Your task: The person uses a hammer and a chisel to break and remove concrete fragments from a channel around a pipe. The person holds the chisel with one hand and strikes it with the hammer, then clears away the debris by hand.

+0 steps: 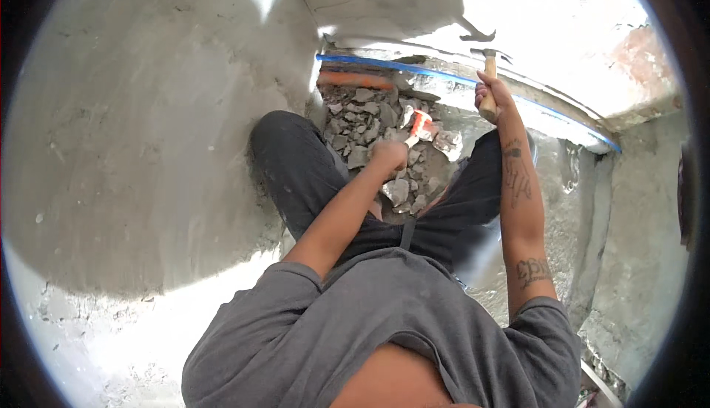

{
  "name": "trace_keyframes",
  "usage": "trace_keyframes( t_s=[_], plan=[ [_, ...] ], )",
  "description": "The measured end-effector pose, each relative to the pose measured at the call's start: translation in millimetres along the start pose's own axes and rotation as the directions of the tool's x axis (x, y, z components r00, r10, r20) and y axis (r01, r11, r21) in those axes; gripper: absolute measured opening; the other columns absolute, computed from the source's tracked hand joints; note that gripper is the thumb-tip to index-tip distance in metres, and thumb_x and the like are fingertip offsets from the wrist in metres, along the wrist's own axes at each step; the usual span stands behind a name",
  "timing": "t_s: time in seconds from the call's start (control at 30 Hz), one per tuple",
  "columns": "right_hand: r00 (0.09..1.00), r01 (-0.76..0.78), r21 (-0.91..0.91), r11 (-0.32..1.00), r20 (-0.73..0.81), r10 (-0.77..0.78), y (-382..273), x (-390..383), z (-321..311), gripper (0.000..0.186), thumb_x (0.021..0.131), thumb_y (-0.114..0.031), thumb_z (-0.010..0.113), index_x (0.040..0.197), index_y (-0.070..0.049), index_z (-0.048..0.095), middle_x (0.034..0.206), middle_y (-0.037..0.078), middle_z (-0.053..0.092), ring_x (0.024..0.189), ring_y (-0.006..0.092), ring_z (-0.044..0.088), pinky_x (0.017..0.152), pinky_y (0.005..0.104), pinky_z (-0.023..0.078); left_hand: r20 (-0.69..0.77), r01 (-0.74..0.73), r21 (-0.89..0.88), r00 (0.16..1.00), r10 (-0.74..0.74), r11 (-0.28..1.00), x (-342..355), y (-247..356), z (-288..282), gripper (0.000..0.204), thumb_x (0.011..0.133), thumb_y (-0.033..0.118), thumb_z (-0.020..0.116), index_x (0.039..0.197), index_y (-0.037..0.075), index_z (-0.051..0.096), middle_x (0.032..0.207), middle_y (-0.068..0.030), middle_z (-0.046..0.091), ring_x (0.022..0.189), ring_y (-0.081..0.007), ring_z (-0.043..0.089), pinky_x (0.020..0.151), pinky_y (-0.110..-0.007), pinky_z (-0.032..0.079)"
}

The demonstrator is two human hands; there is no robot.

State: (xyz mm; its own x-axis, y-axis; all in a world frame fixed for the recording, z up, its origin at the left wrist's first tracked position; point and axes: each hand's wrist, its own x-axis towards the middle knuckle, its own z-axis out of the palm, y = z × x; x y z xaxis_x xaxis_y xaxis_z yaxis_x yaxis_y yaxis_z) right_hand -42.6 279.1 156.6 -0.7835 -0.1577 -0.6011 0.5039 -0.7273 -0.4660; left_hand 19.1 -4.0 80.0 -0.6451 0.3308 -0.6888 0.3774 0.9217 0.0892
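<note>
1 claw hammer (490, 67), pale wood hndl; 1 chisel (420, 122), pt. orange.

Looks smooth, wooden on the hammer handle (490, 103), metallic on the hammer head (490, 52), like plastic on the chisel guard (422, 123), rough and matt on the rubble (363, 117).

Harsh upper-right glare, deep shadows, black fisheye rim
</note>
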Motion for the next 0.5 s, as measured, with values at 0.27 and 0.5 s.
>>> trace_keyframes(
  t_s=[0.27,0.5],
  plan=[
    [0.996,0.027,0.102,0.994,-0.082,-0.018,-3,13,3,0.022,0.093,-0.020,0.058,0.085,-0.009,0.040,0.059,-0.003,0.045,0.042,0.0056,0.046,0.037,0.0226,0.046,-0.082,0.107,-0.066,0.990,-0.112,0.992,2,-5,-13,0.039,0.068,0.016,0.073,0.107,0.010,0.070,0.113,-0.0091,0.067,0.103,-0.0237,0.066,0.082,-0.040,0.054],
    [0.995,0.001,0.251,0.968,-0.096,0.024,-8,30,-4,0.029,0.095,-0.022,0.055,0.071,-0.011,0.042,0.053,-0.004,0.045,0.042,0.0066,0.046,0.039,0.0221,0.046,-0.023,0.030,-0.084,0.999,-0.032,0.996,-4,2,-31,0.041,0.072,0.017,0.071,0.111,0.010,0.067,0.114,-0.0117,0.067,0.104,-0.0268,0.065,0.084,-0.042,0.053]
  ],
)
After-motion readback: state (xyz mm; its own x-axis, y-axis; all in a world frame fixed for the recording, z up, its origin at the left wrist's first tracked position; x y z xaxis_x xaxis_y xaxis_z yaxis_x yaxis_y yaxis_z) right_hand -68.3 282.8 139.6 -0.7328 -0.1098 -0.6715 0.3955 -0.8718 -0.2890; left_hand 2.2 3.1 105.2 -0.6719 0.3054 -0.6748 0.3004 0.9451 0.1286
